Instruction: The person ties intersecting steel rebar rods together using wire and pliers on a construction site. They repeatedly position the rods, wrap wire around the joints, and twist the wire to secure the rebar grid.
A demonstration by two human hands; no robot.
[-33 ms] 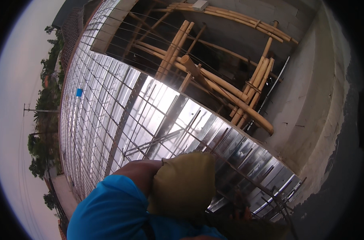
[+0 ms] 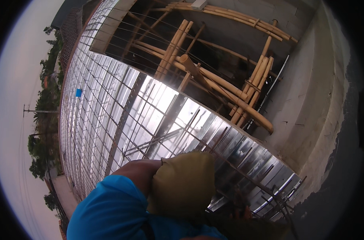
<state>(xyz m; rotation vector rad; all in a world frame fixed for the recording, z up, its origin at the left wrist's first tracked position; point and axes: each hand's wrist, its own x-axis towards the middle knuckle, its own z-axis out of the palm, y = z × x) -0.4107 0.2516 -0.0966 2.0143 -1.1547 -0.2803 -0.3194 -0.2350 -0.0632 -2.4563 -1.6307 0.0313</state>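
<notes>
"Trees on the far left, then a small blue block on that grid of steel bars. Has anything changed?"

"Barely. Everything has slipped by a sliver, as if the head tilted slightly. The bars lie just as they did, so I see no progress between the two glances."

"And the shiny metal sheets?"

"Under the grid, same as before. A pair of loose-looking rods slants across them, just above the bare arm coming out of that blue sleeve."

"What about the left hand?"

"Out of sight. Khaki cloth covers the arm's far end; I can't tell whether it's a hat or something worn on the arm."

"The right hand, then?"

"I can't make it out either, so how open either one is, or what it grips, I can't tell. The bars run close by the arm, above and left of the cloth, and on past its right side."

"Further right?"

"Bamboo poles beyond the sheets' edge, then a concrete wall."
</notes>
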